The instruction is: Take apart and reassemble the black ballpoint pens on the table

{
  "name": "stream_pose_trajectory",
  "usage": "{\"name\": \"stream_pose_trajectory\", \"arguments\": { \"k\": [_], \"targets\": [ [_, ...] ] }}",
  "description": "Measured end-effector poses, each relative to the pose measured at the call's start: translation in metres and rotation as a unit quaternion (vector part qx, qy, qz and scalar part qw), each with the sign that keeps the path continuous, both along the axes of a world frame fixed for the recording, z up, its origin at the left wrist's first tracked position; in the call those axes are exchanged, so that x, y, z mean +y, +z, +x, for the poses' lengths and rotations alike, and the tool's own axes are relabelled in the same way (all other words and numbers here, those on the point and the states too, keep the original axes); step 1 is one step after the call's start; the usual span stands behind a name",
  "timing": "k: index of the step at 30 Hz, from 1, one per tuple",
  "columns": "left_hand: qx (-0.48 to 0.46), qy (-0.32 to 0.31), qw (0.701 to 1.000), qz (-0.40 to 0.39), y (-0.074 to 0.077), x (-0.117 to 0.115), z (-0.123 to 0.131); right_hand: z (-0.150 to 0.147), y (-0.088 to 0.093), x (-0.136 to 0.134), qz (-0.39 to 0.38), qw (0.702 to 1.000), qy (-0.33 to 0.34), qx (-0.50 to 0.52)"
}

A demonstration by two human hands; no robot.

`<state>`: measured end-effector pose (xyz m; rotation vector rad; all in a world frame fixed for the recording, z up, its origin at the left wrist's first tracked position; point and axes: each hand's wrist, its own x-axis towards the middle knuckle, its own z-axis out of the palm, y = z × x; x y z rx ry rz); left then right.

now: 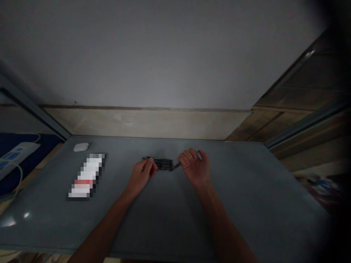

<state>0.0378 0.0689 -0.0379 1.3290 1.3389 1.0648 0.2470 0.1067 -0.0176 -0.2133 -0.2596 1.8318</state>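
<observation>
A small row of dark pens [162, 164] lies on the grey table [170, 215] near its far edge. My left hand [142, 173] rests at the row's left end, fingers curled round the end of a dark pen. My right hand [194, 166] is to the right of the row, fingers closed on another dark pen [177, 165] whose tip points left and down toward the row. Both forearms reach in from the near edge.
A small white rounded case [81, 147] sits at the table's far left, with a flat blurred-out rectangular object [86, 176] just in front of it. A white power strip [16, 153] with a cable lies off the table's left side. A wooden surface rises on the right.
</observation>
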Motion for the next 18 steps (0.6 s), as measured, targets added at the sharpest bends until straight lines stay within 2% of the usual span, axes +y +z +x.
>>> {"name": "stream_pose_trajectory", "arguments": {
  "k": [7,18],
  "targets": [
    [0.014,-0.001,1.000,-0.002,0.0009,-0.0001,0.0002,-0.0003,0.0001,-0.0008,0.013,0.999,-0.027,-0.044],
    [0.022,-0.008,1.000,0.002,-0.0010,0.0002,0.0006,-0.0005,-0.0002,-0.0012,0.011,0.999,-0.039,-0.025]
  ]
}}
